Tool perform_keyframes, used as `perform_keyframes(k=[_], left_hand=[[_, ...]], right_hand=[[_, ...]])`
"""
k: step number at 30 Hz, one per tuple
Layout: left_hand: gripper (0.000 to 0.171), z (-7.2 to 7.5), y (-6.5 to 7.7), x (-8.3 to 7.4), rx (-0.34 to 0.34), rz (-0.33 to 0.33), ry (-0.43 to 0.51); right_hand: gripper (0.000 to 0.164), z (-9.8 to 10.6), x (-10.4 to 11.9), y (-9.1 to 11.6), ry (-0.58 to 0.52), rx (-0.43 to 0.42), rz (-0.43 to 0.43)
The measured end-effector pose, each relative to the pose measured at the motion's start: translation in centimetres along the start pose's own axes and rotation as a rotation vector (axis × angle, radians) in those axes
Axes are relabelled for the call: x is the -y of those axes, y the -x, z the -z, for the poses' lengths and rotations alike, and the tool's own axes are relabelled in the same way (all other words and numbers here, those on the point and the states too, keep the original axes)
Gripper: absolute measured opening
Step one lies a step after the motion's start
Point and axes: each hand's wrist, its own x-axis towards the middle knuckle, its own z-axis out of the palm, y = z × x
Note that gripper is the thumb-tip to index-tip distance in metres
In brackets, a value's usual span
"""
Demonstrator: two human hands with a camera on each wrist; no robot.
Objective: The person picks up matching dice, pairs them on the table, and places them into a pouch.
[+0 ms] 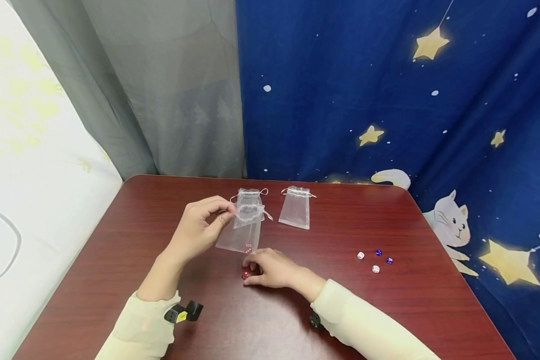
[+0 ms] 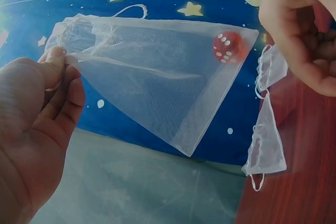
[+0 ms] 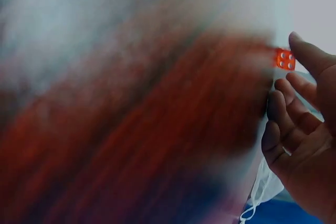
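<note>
My left hand (image 1: 201, 227) pinches the gathered top of a white mesh drawstring bag (image 2: 142, 61) between thumb and fingertips. The bag hangs slanted above the table, and a red die (image 2: 227, 47) with white pips shows in its bottom corner. Close to the tabletop, below that corner, my right hand (image 1: 272, 268) has thumb and fingertips around another red die (image 1: 245, 274). In the right wrist view this die (image 3: 285, 59) sits between the thumb tip and the index finger.
Another mesh bag (image 1: 242, 194) lies partly behind the held one, and a further bag (image 1: 295, 210) lies to its right. Two white dice (image 1: 375, 269) and two blue dice (image 1: 389, 260) are on the right of the dark red table (image 1: 342, 320). Curtains (image 1: 306, 100) hang behind it.
</note>
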Motion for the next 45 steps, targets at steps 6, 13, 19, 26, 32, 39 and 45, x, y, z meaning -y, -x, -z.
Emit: perform_keyframes(k=[6,13,19,26,32,39,45], left_hand=[[0.026,0.0,0.2,0.0,0.004,0.016,0.001],[0.025,-0.1,0.4,0.2,0.0,0.02,-0.003],[0.026,-0.1,0.5,0.2,0.0,0.027,-0.001],[0.024,-0.3,0.4,0.1,-0.005,0.023,0.004],[0.025,-0.6,0.6,0.4,-0.008,0.024,-0.001],[0.024,-0.8,0.7,0.5,0.008,0.033,0.015],[0.024,-1.1,0.6,0.6,0.023,0.035,0.035]], right_hand=[[0.016,-0.4,0.0,-0.1,0.066,0.003,-0.021],[0.01,0.5,-1.0,0.7,-0.022,-0.066,-0.03],[0.009,3.3,-2.1,1.5,-0.044,-0.163,-0.022],[0.01,8.4,-2.3,1.7,-0.109,-0.287,-0.016],[0.013,12.6,-1.4,1.5,-0.151,-0.394,0.046],[0.015,15.3,-0.2,1.0,-0.175,-0.443,0.072],[0.014,16.1,1.7,0.3,-0.209,-0.414,0.12]])
